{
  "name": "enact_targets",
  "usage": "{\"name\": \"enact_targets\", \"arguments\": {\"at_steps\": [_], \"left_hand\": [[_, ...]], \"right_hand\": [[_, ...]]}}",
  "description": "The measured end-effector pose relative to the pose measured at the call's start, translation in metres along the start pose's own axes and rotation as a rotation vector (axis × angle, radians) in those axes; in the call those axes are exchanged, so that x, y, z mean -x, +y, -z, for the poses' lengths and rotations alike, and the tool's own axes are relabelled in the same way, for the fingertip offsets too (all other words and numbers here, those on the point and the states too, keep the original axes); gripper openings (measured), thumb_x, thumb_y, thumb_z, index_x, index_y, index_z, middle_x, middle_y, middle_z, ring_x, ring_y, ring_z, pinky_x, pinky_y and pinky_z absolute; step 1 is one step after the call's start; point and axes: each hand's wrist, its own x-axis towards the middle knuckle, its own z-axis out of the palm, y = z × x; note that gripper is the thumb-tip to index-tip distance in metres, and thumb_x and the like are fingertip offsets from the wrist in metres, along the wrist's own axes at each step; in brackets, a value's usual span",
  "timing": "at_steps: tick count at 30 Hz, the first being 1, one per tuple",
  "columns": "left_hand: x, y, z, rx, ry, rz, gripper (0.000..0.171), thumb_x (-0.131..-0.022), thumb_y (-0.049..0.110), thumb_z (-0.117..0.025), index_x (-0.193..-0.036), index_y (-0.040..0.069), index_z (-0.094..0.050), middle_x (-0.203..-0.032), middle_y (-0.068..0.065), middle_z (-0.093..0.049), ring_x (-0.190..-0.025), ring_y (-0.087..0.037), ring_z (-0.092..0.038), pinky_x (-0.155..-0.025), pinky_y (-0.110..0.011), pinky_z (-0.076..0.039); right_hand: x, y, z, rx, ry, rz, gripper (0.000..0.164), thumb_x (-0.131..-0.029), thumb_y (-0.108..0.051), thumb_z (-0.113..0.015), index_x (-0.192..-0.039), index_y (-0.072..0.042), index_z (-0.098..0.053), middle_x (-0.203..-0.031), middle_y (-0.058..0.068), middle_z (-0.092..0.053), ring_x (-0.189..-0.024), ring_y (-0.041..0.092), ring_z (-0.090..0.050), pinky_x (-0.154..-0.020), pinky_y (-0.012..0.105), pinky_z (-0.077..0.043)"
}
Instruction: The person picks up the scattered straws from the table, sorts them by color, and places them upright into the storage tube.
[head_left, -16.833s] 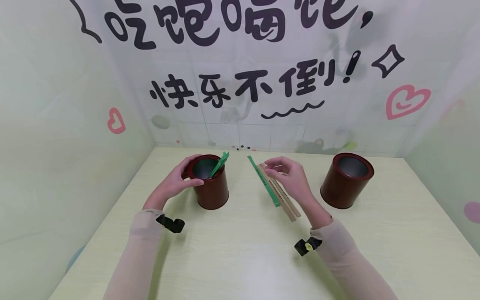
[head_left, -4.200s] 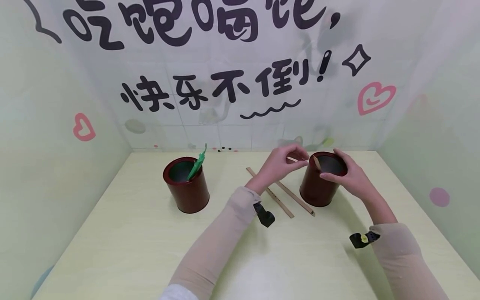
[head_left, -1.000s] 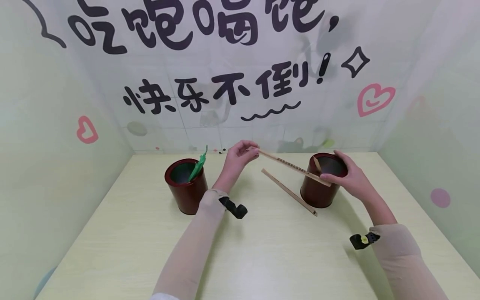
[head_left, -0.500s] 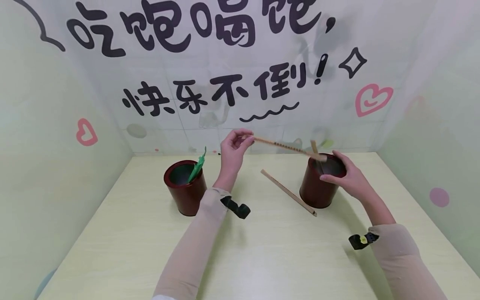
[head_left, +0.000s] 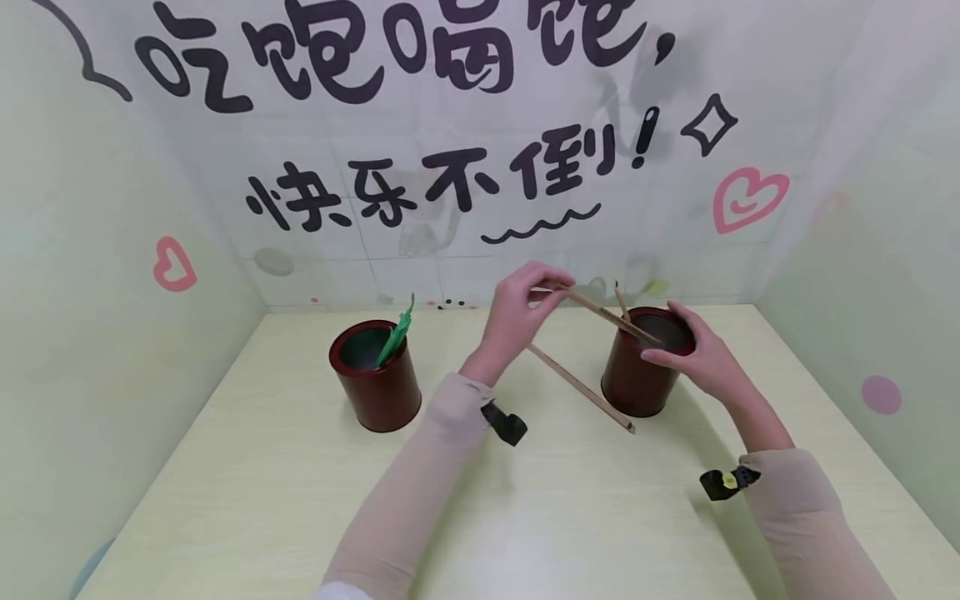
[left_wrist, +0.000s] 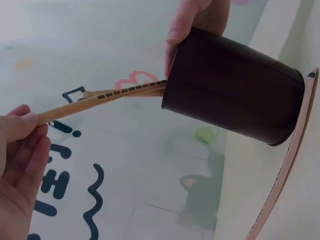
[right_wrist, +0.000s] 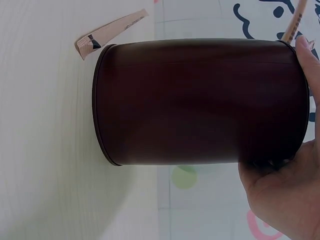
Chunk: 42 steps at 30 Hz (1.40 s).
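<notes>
My left hand (head_left: 521, 307) pinches one end of a brown paper-wrapped stick (head_left: 600, 312) with black print. Its far end slants down into the mouth of the right dark red can (head_left: 633, 385). My right hand (head_left: 708, 357) holds that can by its rim, thumb in front and fingers behind. A second brown wrapped stick (head_left: 620, 297) leans out of the same can. Another wrapped stick (head_left: 581, 387) lies on the table, one end near the can's base. The left wrist view shows the pinched stick (left_wrist: 75, 108) crossing the leaning one at the rim.
On the left stands a matching dark red can (head_left: 386, 402) with a green-wrapped bundle (head_left: 395, 335) leaning out of it. Behind the pale table (head_left: 480, 517) rises a printed white backdrop (head_left: 315, 142), with side panels left and right.
Earlier, green and brown sticks lay mid-table. My left hand has since left the left can, lifted a brown stick and tipped its end into the right can, which my right hand now holds.
</notes>
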Motion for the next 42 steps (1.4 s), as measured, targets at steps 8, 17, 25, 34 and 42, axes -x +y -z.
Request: {"name": "enact_targets", "arguments": {"at_steps": [8, 17, 25, 34, 42], "left_hand": [[-0.009, 0.004, -0.028, -0.059, -0.249, 0.034, 0.029, -0.093, 0.002, -0.066, -0.123, 0.004, -0.066, -0.121, -0.011, -0.069, -0.105, -0.019, -0.070, -0.088, -0.014, -0.054], [-0.004, -0.032, -0.023, 0.047, -0.214, 0.209, 0.031, -0.094, 0.004, -0.066, -0.125, 0.005, -0.065, -0.123, -0.011, -0.069, -0.109, -0.021, -0.070, -0.092, -0.020, -0.055], [-0.003, -0.068, -0.011, 0.090, -0.142, 0.315, 0.030, -0.094, 0.009, -0.067, -0.124, 0.004, -0.066, -0.123, -0.013, -0.070, -0.112, -0.026, -0.069, -0.096, -0.030, -0.055], [0.015, -0.111, -0.011, -0.008, -0.152, 0.516, 0.032, -0.096, 0.017, -0.067, -0.126, 0.007, -0.065, -0.132, -0.010, -0.066, -0.130, -0.024, -0.057, -0.117, -0.039, -0.038], [0.030, -0.136, -0.020, -0.207, -0.283, 0.614, 0.035, -0.096, 0.015, -0.066, -0.130, 0.009, -0.064, -0.135, -0.010, -0.064, -0.130, -0.027, -0.057, -0.112, -0.041, -0.043]], "right_hand": [[0.002, -0.002, -0.001, 0.006, 0.013, -0.016, 0.097, -0.091, -0.040, -0.071, -0.162, -0.017, -0.009, -0.159, 0.026, -0.026, -0.138, 0.046, -0.035, -0.106, 0.064, -0.038], [0.001, -0.005, -0.001, 0.013, 0.018, -0.019, 0.097, -0.091, -0.041, -0.071, -0.162, -0.018, -0.009, -0.162, 0.024, -0.022, -0.141, 0.047, -0.032, -0.107, 0.065, -0.036], [0.001, -0.004, 0.000, 0.013, 0.018, -0.017, 0.098, -0.090, -0.041, -0.071, -0.162, -0.018, -0.009, -0.161, 0.024, -0.023, -0.140, 0.047, -0.032, -0.107, 0.065, -0.037], [0.002, -0.002, -0.001, 0.006, 0.010, -0.021, 0.097, -0.090, -0.041, -0.071, -0.162, -0.018, -0.010, -0.161, 0.024, -0.024, -0.138, 0.047, -0.034, -0.106, 0.064, -0.039], [0.004, -0.001, 0.001, 0.005, 0.015, -0.018, 0.096, -0.091, -0.040, -0.071, -0.162, -0.016, -0.010, -0.160, 0.024, -0.025, -0.138, 0.047, -0.035, -0.105, 0.065, -0.039]]}}
